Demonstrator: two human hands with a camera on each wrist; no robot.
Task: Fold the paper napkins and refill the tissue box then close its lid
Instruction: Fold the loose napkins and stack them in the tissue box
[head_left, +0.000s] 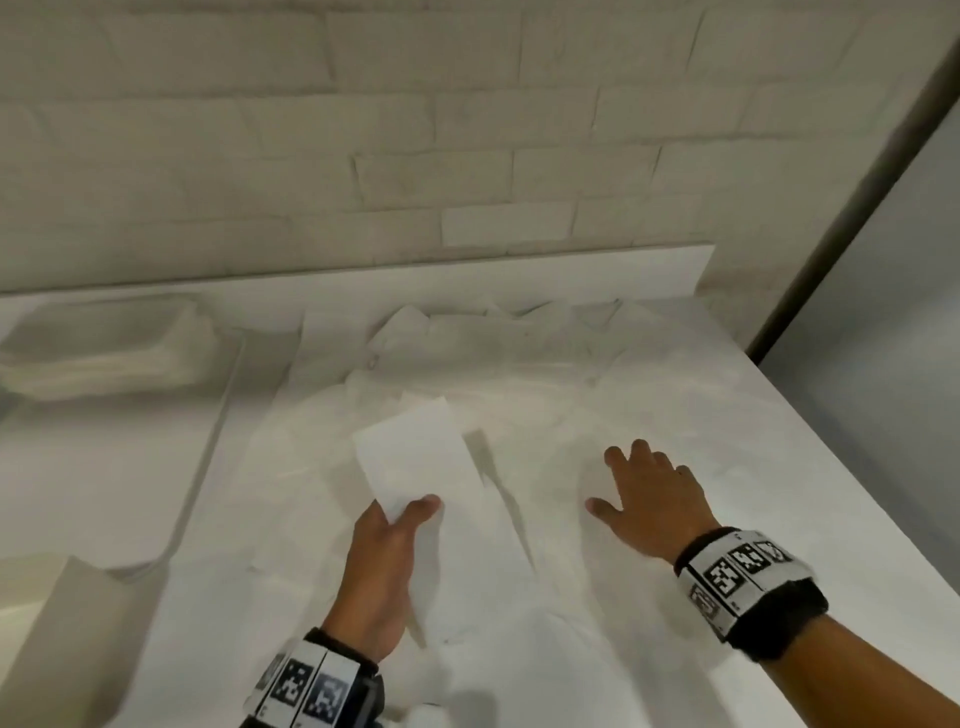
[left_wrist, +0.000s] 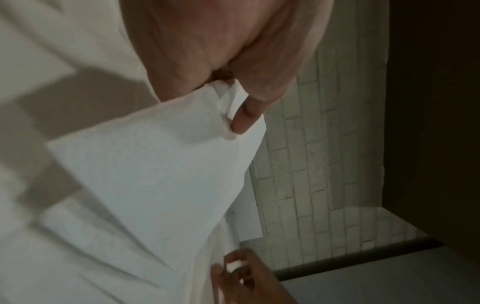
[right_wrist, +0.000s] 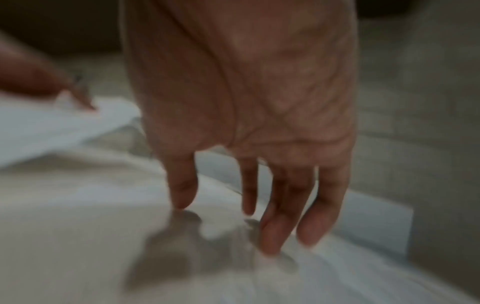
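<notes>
My left hand (head_left: 402, 517) pinches a folded white napkin (head_left: 415, 460) by its near edge and holds it lifted above the table; the left wrist view shows the thumb (left_wrist: 246, 115) pressed on that folded napkin (left_wrist: 155, 174). My right hand (head_left: 641, 491) lies open with fingers spread, its fingertips (right_wrist: 270, 242) touching the loose unfolded napkins (head_left: 545, 374) spread over the white table (head_left: 810, 467). An open clear tissue box (head_left: 104, 348) with a stack of folded napkins inside sits at the far left. Its clear lid (head_left: 67, 623) lies at the near left.
A white brick wall (head_left: 415, 156) runs right behind the table. The table's right edge drops off toward a grey floor (head_left: 883, 364). A dark strip runs along the wall's right side.
</notes>
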